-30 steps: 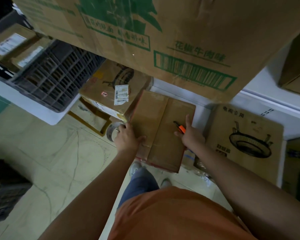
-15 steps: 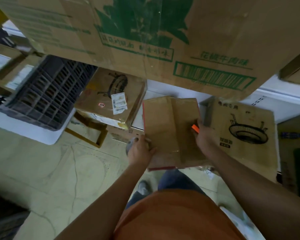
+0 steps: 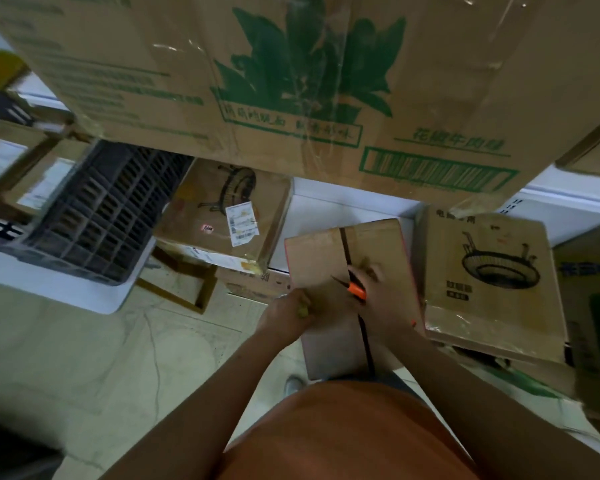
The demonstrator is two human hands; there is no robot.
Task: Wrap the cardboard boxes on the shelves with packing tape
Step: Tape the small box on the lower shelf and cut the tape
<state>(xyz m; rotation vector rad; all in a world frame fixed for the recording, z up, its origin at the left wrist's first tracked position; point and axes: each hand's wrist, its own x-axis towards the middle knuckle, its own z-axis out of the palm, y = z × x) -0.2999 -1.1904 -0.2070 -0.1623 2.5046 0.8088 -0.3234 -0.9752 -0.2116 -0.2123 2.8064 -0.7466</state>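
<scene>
currently the box [image 3: 329,258] seam is untaped. left hand [image 3: 291,311] grips its near-left edge; right hand [image 3: 381,299] pinches the orange cutter [image 3: 356,291]. taping remains.

Dark plastic lattice crate [image 3: 101,216] sits tilted on a white shelf board [image 3: 66,285], upper left. Pale cracked tile floor [image 3: 101,341] below. Flat open brown cardboard tray [image 3: 177,285] lies on the floor just beside that board. White shelf surface [image 3: 343,206] runs behind, w/ a white shelf rail [image 3: 568,199] to the right. Orange shirt [image 3: 343,438] fills the bottom edge; grey shoe toe [image 3: 293,384] pokes out just above it.
</scene>
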